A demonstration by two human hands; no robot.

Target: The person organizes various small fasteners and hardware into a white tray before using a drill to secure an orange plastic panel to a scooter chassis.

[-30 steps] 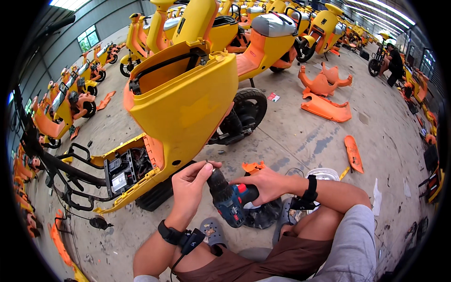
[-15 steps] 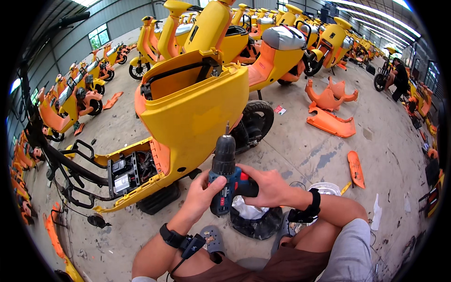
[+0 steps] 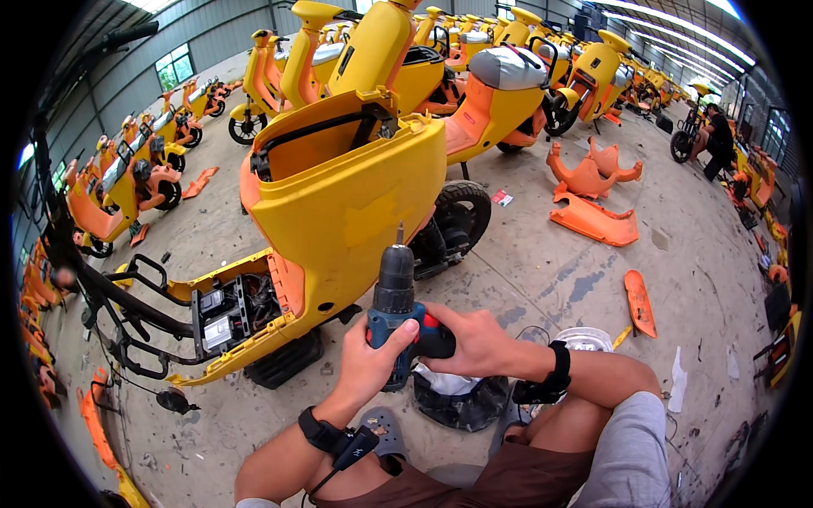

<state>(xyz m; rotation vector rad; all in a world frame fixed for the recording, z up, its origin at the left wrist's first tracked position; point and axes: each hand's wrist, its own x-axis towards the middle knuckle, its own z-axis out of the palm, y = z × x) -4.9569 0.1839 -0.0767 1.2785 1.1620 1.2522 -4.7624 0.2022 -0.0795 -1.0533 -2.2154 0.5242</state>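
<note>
A dark blue and black cordless drill (image 3: 395,284) is held up in front of me, its bit pointing away toward the scooter's yellow body panel (image 3: 339,229). My left hand (image 3: 370,360) wraps round the drill's body, thumb lying along its side. My right hand (image 3: 483,343) closes round the black grip from the right. The partly stripped scooter stands just beyond, apart from the bit, with its seat opening uncovered and its floor compartment (image 3: 233,313) exposing a silver box and wiring.
Behind my hands a black bag (image 3: 461,402) with white material inside sits between my feet, beside a white bucket (image 3: 586,339). Orange panels (image 3: 595,222) lie on the floor at right. Rows of yellow scooters (image 3: 508,102) stand behind. A person (image 3: 718,140) crouches at far right.
The drill and both hands have shifted slightly left, and the drill has turned a little about its length. Both hands keep their hold.
</note>
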